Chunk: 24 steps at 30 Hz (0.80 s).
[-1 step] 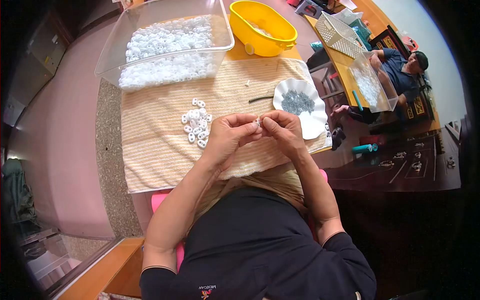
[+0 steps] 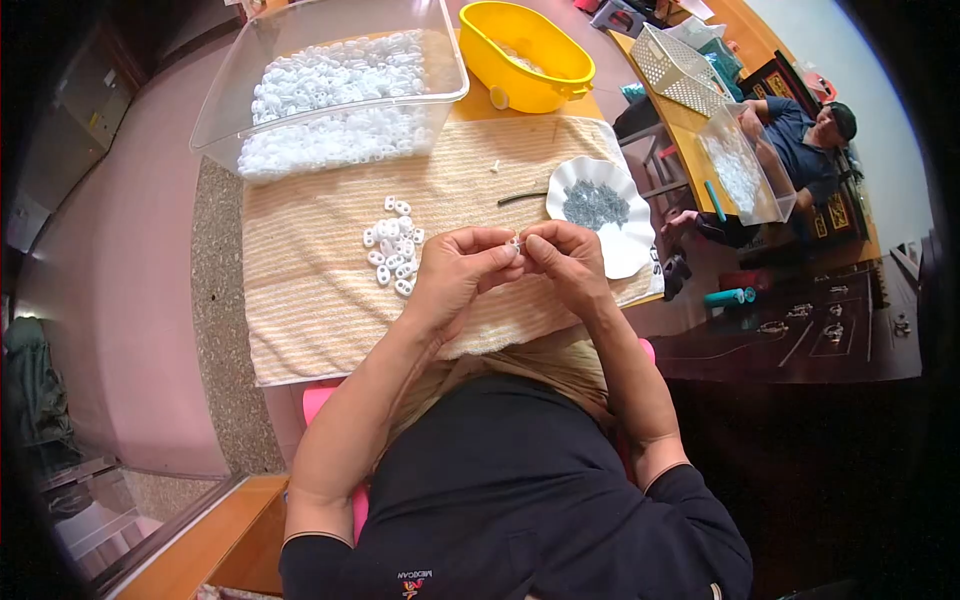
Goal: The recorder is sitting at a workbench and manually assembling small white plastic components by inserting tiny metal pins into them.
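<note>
Both hands meet over the near part of a towel-draped counter (image 2: 478, 104), the left hand (image 2: 470, 262) and right hand (image 2: 568, 255) closed in a fingertip grip on a small pale piece (image 2: 517, 243) between them. Thumbs and forefingers pinch it from either side, a hold that seems chosen for something too slight for a whole fist; most of the piece is hidden by the fingers, and its exact shape cannot be told.

Just left of the hands, white two-holed pieces (image 2: 393, 245) lie in a loose heap, apparently set there to spare a reach to the clear bin (image 2: 462, 88) at the far left, which holds a great many more. To the right of the heap and just beyond the right hand, a scalloped white dish (image 2: 622, 255) gathers gray bits (image 2: 595, 203), its raised rim likely there to stop them scattering. A thin dark rod (image 2: 522, 199) lies just left of the dish. The striped towel (image 2: 310, 290) probably keeps small parts from rolling or sliding.

A yellow tub (image 2: 540, 98) stands at the far side, right of the bin, perhaps pushed back to leave working room. Farther right, a co-worker (image 2: 790, 140) in a dark cap sits beside another clear bin of white pieces.
</note>
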{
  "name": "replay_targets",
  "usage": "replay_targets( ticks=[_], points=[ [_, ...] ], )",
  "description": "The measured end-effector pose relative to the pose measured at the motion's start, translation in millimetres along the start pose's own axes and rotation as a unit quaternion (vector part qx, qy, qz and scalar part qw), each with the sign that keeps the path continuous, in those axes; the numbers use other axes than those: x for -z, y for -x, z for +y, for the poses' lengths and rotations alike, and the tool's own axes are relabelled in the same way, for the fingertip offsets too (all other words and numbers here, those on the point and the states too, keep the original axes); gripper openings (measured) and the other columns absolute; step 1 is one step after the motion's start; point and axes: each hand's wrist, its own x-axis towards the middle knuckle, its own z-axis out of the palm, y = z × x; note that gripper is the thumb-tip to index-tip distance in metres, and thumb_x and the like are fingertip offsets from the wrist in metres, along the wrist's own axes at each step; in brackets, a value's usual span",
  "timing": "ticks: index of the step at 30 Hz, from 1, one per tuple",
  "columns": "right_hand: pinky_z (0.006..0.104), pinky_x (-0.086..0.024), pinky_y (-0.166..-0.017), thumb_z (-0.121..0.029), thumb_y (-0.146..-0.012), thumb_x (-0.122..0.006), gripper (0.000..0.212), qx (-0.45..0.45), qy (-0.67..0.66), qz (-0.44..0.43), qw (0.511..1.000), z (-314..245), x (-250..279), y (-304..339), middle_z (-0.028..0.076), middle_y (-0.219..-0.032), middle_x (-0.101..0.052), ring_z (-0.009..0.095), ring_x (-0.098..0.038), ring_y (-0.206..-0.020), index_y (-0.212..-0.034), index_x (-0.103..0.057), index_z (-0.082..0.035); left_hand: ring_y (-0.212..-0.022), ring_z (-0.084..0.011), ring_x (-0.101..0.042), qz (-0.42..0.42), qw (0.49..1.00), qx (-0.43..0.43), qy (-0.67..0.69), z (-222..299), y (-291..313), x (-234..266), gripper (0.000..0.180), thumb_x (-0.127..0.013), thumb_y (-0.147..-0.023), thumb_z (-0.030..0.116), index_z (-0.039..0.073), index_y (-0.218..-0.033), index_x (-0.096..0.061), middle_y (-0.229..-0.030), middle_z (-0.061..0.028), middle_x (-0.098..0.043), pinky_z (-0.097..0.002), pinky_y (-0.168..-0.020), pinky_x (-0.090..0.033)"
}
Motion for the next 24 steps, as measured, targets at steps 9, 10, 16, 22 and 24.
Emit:
replay_targets(
  ticks=[9,10,16,22,24],
  points=[
    [0.0255,-0.056,-0.070,-0.012,-0.093,-0.060,0.017,-0.006,0.000,-0.002,1.000,-3.9,-4.1,0.8,0.008,-0.085,-0.067,0.012,-0.065,-0.076,-0.099,-0.063,0.004,-0.076,-0.0156,-0.066,0.001,1.000,-0.003,0.001,1.4,0.9,0.3,0.017,-0.066,-0.085,0.002,-0.005,-0.100,-0.063,-0.086,-0.0110,-0.067,-0.0279,-0.075,-0.058],
    [0.0262,-0.057,-0.070,-0.012,-0.094,-0.059,0.016,-0.006,0.012,-0.002,1.000,-5.7,-4.6,1.3,0.007,-0.086,-0.067,0.011,-0.064,-0.075,-0.099,-0.063,0.003,-0.077,-0.0161,-0.066,0.003,1.000,-0.003,0.003,2.3,0.7,0.8,0.017,-0.066,-0.084,0.001,-0.005,-0.100,-0.063,-0.088,-0.0113,-0.067,-0.0284,-0.076,-0.058],
    [0.0285,-0.057,-0.069,-0.012,-0.093,-0.060,0.015,-0.009,0.029,0.010,0.999,-6.9,-6.4,-0.2,0.005,-0.080,-0.063,0.010,-0.059,-0.070,-0.096,-0.063,0.002,-0.083,-0.0177,-0.067,0.054,0.996,-0.066,0.020,31.7,-0.2,12.5,0.018,-0.065,-0.085,0.001,-0.004,-0.102,-0.063,-0.097,-0.0131,-0.067,-0.0298,-0.078,-0.058],
    [0.0281,-0.056,-0.068,-0.009,-0.091,-0.062,0.012,-0.009,0.072,-0.007,0.997,-6.8,-9.0,-5.5,0.005,-0.080,-0.063,0.009,-0.059,-0.070,-0.096,-0.064,0.002,-0.080,-0.0173,-0.067,0.112,0.985,-0.123,0.031,62.9,0.9,28.4,0.017,-0.064,-0.085,-0.001,-0.004,-0.102,-0.062,-0.095,-0.0135,-0.068,-0.0285,-0.076,-0.059],
    [0.0278,-0.055,-0.068,-0.008,-0.091,-0.062,0.012,-0.012,0.088,-0.015,0.996,-9.1,-12.5,-6.4,0.005,-0.080,-0.063,0.009,-0.059,-0.071,-0.096,-0.064,0.003,-0.080,-0.0175,-0.067,0.114,0.983,-0.139,0.042,65.7,1.3,31.6,0.017,-0.064,-0.085,-0.001,-0.003,-0.102,-0.063,-0.095,-0.0138,-0.068,-0.0288,-0.076,-0.059]
  ],
)
